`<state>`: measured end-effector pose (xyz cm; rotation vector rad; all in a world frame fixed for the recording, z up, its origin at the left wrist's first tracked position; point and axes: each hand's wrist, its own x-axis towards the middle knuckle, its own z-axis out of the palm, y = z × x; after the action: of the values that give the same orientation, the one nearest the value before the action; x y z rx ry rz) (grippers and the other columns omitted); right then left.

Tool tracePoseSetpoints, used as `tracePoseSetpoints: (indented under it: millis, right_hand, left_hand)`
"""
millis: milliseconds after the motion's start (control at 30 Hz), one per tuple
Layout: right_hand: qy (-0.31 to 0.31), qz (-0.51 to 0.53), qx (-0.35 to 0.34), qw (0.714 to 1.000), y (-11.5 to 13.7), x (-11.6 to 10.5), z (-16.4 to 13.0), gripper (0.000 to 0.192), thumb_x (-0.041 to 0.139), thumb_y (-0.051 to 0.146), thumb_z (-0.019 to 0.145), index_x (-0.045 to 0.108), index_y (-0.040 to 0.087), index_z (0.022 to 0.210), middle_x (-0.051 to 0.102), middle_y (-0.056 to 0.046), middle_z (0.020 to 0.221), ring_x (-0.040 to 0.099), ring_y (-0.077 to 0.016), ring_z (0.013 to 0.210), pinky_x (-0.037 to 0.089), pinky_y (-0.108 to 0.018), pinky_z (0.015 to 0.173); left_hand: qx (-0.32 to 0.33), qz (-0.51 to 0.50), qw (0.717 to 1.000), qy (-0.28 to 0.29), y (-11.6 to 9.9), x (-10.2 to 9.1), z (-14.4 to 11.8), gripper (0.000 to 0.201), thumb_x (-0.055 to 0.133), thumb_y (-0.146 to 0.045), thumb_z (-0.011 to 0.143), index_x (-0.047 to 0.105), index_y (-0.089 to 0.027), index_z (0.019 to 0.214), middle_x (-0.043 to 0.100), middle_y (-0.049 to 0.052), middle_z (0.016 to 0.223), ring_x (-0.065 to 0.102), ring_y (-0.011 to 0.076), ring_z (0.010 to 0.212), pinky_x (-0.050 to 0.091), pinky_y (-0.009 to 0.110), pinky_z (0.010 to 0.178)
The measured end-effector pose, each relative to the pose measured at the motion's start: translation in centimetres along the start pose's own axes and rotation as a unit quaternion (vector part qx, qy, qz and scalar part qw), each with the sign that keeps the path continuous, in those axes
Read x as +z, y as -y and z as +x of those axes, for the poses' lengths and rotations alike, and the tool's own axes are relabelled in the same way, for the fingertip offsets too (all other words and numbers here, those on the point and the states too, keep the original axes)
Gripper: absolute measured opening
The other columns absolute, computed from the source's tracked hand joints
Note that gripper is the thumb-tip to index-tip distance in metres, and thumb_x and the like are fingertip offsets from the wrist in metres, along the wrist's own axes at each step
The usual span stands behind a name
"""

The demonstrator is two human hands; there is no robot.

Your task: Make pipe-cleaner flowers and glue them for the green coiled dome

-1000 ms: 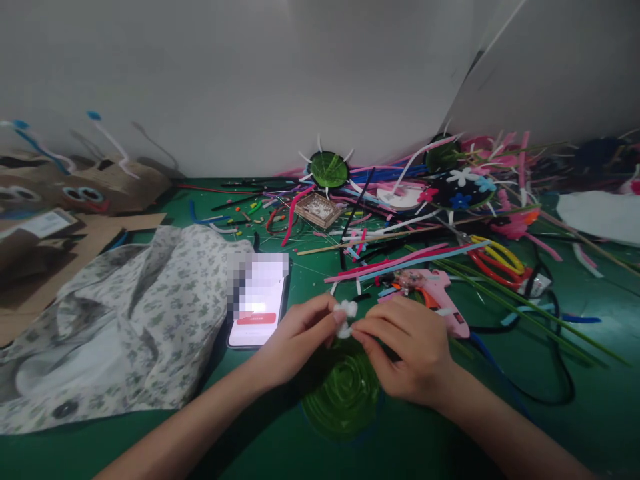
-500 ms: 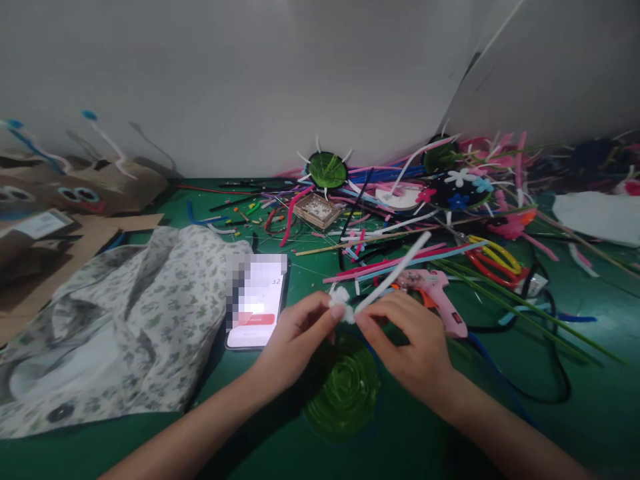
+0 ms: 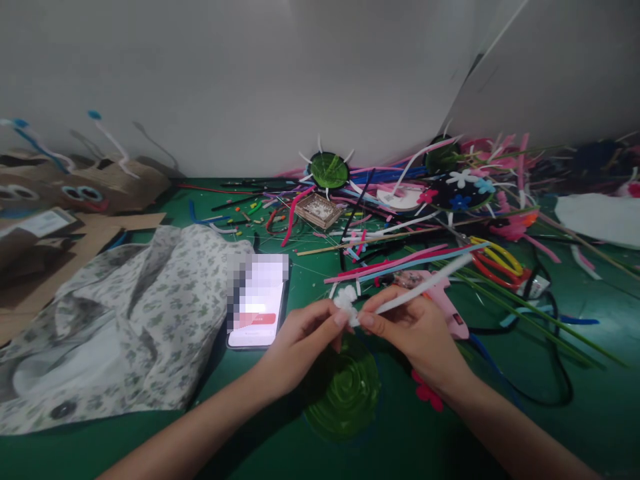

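Over the green table (image 3: 575,400), our 2 hands meet near the middle of the head view. Left hand (image 3: 300,343) pinches the small white pipe-cleaner flower (image 3: 346,298) between thumb and fingertips, closed on it. Right hand (image 3: 417,330) is closed around a white pipe cleaner (image 3: 425,285), whose near end meets the flower at our fingertips while its far end slants up and right over the pink glue gun (image 3: 447,300). Flower sits held in the air, just above a green spiral disc (image 3: 345,393) lying flat on the table below both hands.

Just beside the left hand, a phone (image 3: 257,300) lies screen up, lit. Left of the phone, a floral cloth (image 3: 125,320) is crumpled on the table, with cardboard pieces (image 3: 75,200) behind it.

Behind the hands, a messy pile of coloured pipe cleaners (image 3: 400,260) spreads across the table. A small woven box (image 3: 319,210) sits in it, and a round green piece with white spikes (image 3: 329,169) stands against the wall. Yellow-and-red scissors (image 3: 500,260) lie right of the glue gun. Long green stems (image 3: 525,313) run diagonally to the right. A small pink flower shape (image 3: 425,390) lies under our right wrist, touching the table.
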<state>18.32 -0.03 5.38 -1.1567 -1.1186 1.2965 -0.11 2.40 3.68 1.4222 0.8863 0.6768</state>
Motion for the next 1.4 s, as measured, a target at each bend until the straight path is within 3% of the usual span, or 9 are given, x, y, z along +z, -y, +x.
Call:
tracePoseSetpoints:
  millis: [133, 367, 600, 800, 967, 1100, 1233, 1400]
  right_hand:
    - [-0.011, -0.015, -0.024, 1.0, -0.3, 0.1, -0.1, 0.016, 0.082, 0.026, 0.066, 0.069, 0.022, 0.073, 0.069, 0.002, 0.072, 0.064, -0.0108, 0.068, 0.052, -0.02, 0.064]
    - [-0.021, -0.052, -0.065, 0.996, -0.4, 0.5, -0.5, 0.013, 0.08, 0.025, 0.069, 0.068, 0.022, 0.07, 0.07, 0.002, 0.069, 0.065, -0.012, 0.066, 0.052, -0.021, 0.061]
    - [-0.031, -0.146, -0.132, 0.98, -0.7, 0.5, -0.8, 0.011, 0.076, 0.026, 0.074, 0.067, 0.022, 0.069, 0.069, 0.001, 0.066, 0.063, -0.0129, 0.064, 0.049, -0.023, 0.059]
    - [0.012, -0.104, -0.068, 0.992, -0.4, -0.2, -0.5, 0.012, 0.074, 0.029, 0.074, 0.066, 0.02, 0.075, 0.067, -0.001, 0.071, 0.063, -0.0133, 0.067, 0.049, -0.023, 0.059]
    - [0.072, -0.115, -0.007, 0.991, 0.3, -0.4, -0.2, 0.012, 0.073, 0.027, 0.072, 0.065, 0.019, 0.077, 0.066, 0.0, 0.072, 0.062, -0.0133, 0.067, 0.049, -0.023, 0.06]
    - [0.046, -0.106, -0.01, 0.993, 0.5, -0.6, 0.0, 0.016, 0.074, 0.026, 0.069, 0.062, 0.02, 0.078, 0.063, 0.001, 0.074, 0.06, -0.0128, 0.068, 0.049, -0.023, 0.062]
    - [0.007, -0.06, -0.013, 0.998, 0.3, -0.8, 0.1, 0.026, 0.08, 0.025, 0.063, 0.059, 0.021, 0.078, 0.062, 0.002, 0.074, 0.06, -0.0117, 0.068, 0.05, -0.022, 0.064]
    - [0.041, -0.056, 0.013, 0.998, 0.1, -0.6, 0.1, 0.035, 0.082, 0.028, 0.064, 0.053, 0.021, 0.08, 0.065, 0.001, 0.077, 0.063, -0.0134, 0.072, 0.052, -0.025, 0.067]
  left_hand:
    - [-0.007, -0.013, 1.0, 0.021, 0.1, 0.0, -0.1, 0.033, 0.05, -0.044, 0.095, 0.061, -0.018, 0.08, 0.052, -0.004, 0.064, 0.04, 0.0076, 0.057, 0.027, 0.021, 0.051]
    - [-0.021, -0.063, 0.998, 0.004, 0.6, 0.8, -0.2, 0.038, 0.05, -0.045, 0.095, 0.059, -0.016, 0.071, 0.052, -0.003, 0.064, 0.038, 0.0072, 0.057, 0.027, 0.021, 0.052]
    - [-0.002, -0.066, 0.998, 0.004, 0.4, 0.9, -0.2, 0.037, 0.052, -0.044, 0.093, 0.06, -0.016, 0.07, 0.052, -0.003, 0.06, 0.043, 0.0084, 0.058, 0.029, 0.022, 0.053]
    - [0.024, -0.03, 0.998, 0.056, 0.2, 0.0, -0.3, 0.04, 0.044, -0.046, 0.096, 0.062, -0.015, 0.077, 0.056, -0.001, 0.067, 0.042, 0.0094, 0.059, 0.029, 0.023, 0.054]
    - [0.02, 0.017, 0.998, 0.056, -0.1, -0.3, -0.1, 0.034, 0.05, -0.048, 0.093, 0.055, -0.017, 0.079, 0.049, -0.003, 0.071, 0.041, 0.0106, 0.063, 0.029, 0.023, 0.056]
    - [0.001, 0.045, 0.996, 0.076, -0.3, -0.1, 0.1, 0.034, 0.049, -0.045, 0.094, 0.054, -0.017, 0.075, 0.046, -0.004, 0.068, 0.042, 0.0109, 0.064, 0.03, 0.024, 0.057]
    - [0.006, 0.007, 0.998, 0.057, -0.3, 0.2, 0.1, 0.031, 0.05, -0.039, 0.094, 0.056, -0.016, 0.075, 0.051, -0.003, 0.067, 0.045, 0.0103, 0.064, 0.032, 0.023, 0.059]
    - [0.016, 0.006, 0.999, 0.043, -0.2, 0.4, 0.0, 0.031, 0.052, -0.039, 0.094, 0.057, -0.016, 0.075, 0.054, -0.002, 0.069, 0.048, 0.0109, 0.067, 0.035, 0.023, 0.062]
